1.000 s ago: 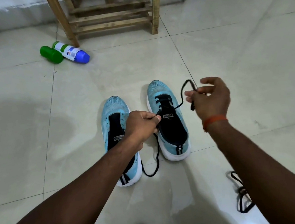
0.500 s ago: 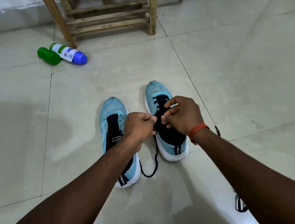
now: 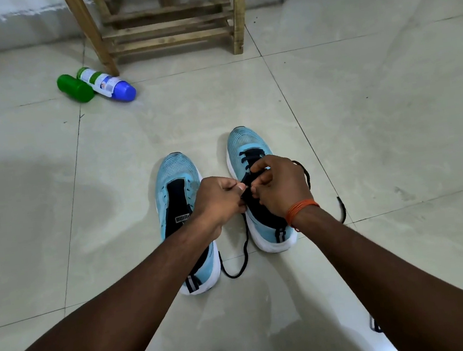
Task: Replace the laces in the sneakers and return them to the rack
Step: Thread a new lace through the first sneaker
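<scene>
Head view: your left hand (image 3: pixel 219 202) and right hand (image 3: pixel 278 187) both pinch the black lace (image 3: pixel 244 249) over the half-laced sneaker (image 3: pixel 245 145), likely to steady it for an eyelet. That sneaker sits at three o'clock of the unlaced sneaker (image 3: pixel 173 170), and the rack (image 3: pixel 169 23) stands at twelve.

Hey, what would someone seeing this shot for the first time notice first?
Mid-floor, the left hand and right hand meet over the right sneaker, pinching its black lace. The unlaced left sneaker stands beside it. Farther back, a green bottle and a blue-capped bottle lie on the tiles by a leg of the wooden rack.
</scene>
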